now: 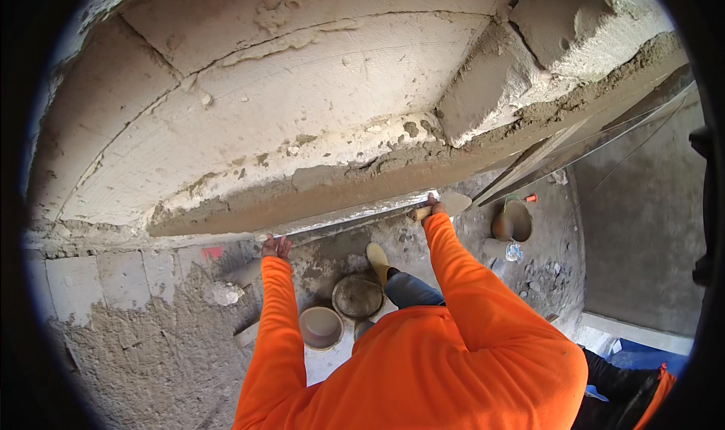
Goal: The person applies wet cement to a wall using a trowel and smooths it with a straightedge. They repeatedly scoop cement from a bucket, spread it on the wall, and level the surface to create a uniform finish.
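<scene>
A long pale metal straightedge [355, 214] runs along the lower edge of a band of wet grey mortar [302, 196] on the block wall. My left hand [276, 246] is at the straightedge's left end, fingers spread, its fingertips at the bar's lower edge. Near the right end, my right hand [434, 205] is closed round a trowel [455, 203]. Its wooden handle points left and its blade sticks out to the right. The fingers of that hand also rest against the bar. How firmly either hand presses on it cannot be seen.
Below stand a round bucket [321, 328], a mortar-crusted tub [358, 296] and another bucket [512, 220] farther right. Long boards [521, 165] slant off at the right. Rubble lies on the floor. Rough block wall [143, 339] fills the lower left. Another person's dark sleeve [615, 388] shows lower right.
</scene>
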`<state>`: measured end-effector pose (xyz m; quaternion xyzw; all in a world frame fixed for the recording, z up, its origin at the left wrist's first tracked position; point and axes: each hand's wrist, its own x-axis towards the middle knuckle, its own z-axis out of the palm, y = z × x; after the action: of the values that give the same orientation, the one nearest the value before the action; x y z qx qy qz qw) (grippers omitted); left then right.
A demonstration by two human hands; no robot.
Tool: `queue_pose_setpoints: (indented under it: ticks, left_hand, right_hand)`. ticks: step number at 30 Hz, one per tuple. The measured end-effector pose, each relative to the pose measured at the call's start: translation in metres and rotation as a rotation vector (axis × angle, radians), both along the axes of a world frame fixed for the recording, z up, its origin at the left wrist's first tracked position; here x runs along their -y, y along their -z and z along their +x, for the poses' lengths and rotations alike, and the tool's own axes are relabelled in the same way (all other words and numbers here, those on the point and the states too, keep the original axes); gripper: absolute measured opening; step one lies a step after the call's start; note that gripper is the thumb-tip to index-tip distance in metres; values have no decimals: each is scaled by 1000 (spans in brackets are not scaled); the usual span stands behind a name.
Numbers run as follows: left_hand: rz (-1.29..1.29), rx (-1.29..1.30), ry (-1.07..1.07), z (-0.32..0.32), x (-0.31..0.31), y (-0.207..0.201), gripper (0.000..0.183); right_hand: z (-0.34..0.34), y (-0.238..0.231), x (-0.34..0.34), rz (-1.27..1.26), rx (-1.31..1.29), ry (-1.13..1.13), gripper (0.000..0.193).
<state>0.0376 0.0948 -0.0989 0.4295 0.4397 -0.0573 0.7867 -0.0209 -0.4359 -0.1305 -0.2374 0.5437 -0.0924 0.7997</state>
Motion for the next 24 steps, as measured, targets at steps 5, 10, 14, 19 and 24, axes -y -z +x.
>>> queue_pose_setpoints:
  ticks: [5,10,14,19,24]
  left_hand:
    - [-13,41,0,-1,1,-17,43]
    - [-43,46,-38,-1,4,-47,39]
    - [-66,80,-48,-1,8,-67,40]
    - [-35,89,-49,-1,9,-89,42]
    - [8,101,-26,-1,8,-114,44]
  right_hand:
    - [1,-32,0,15,66,66,23]
    - [-1,-51,7,22,92,18,22]
    - [-1,-51,15,-67,21,17,30]
    - [-2,-77,18,-73,109,-28,32]
    - [-1,-112,19,-100,93,-63,33]
